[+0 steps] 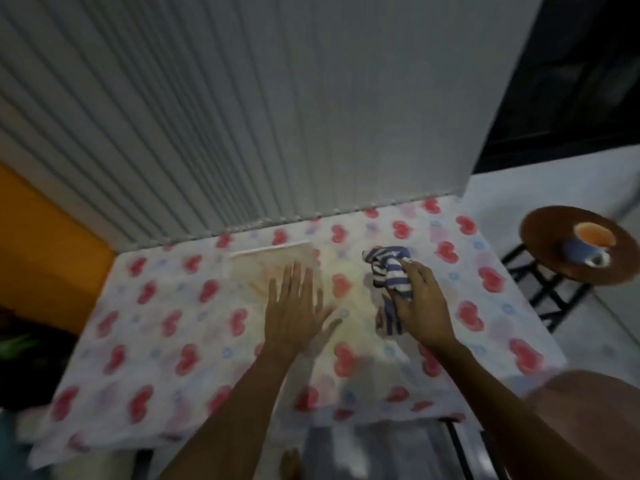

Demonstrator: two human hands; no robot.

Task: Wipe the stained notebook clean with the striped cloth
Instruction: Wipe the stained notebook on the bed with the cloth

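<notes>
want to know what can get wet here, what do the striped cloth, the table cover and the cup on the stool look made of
Striped cloth: soft woven or knit fabric, matte, since it bunches in the right hand. Table cover: thin heart-print sheet, fabric or plastic; the blur leaves it open. Blue cup: probably glazed ceramic, judging by its smooth, slightly shiny wall.

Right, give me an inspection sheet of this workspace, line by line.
Surface: table covered by a white cloth printed with red hearts.
Job's things: stained notebook lies flat at the far middle of the table; striped cloth is bunched up to its right, off the notebook.
Clutter: nothing seen on the table.
Grippers: left hand open, fingers spread, over the notebook's near right corner; right hand gripping the striped cloth.
Cables: nothing seen.
Surroundings: ribbed white wall behind; blue cup on a round stool to the right.
</notes>
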